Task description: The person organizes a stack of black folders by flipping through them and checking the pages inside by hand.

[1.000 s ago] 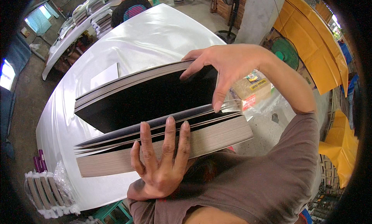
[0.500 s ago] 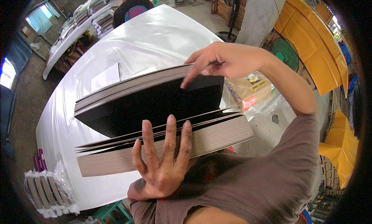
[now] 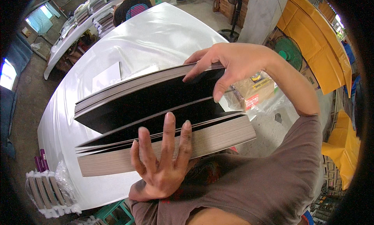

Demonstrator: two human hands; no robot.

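Note:
A thick stack of black boards with grey-brown edges is parted in front of me. The far bunch of boards (image 3: 156,93) leans away with its black face toward me, and the near bunch of boards (image 3: 222,135) is close to my body. My right hand (image 3: 237,63) curls over the right end of the far bunch, index finger on its face. Its thumb reaches down to the edge of a single board (image 3: 136,125) tilted up between the bunches. My left hand (image 3: 161,166) lies with straight, spread fingers against the edges of the near bunch; its thumb is hidden.
A white glossy sheet covers the table (image 3: 156,34). Plastic-wrapped board bundles (image 3: 48,192) sit at the left, a cardboard box (image 3: 255,90) in plastic at the right. A green fan (image 3: 286,51) and yellow sheeting (image 3: 315,46) stand beyond. Another person (image 3: 130,9) is at the far side.
My right thumb has moved down and away from the other fingers. A single board between the bunches has tilted up, away from the near bunch. My left hand has barely moved.

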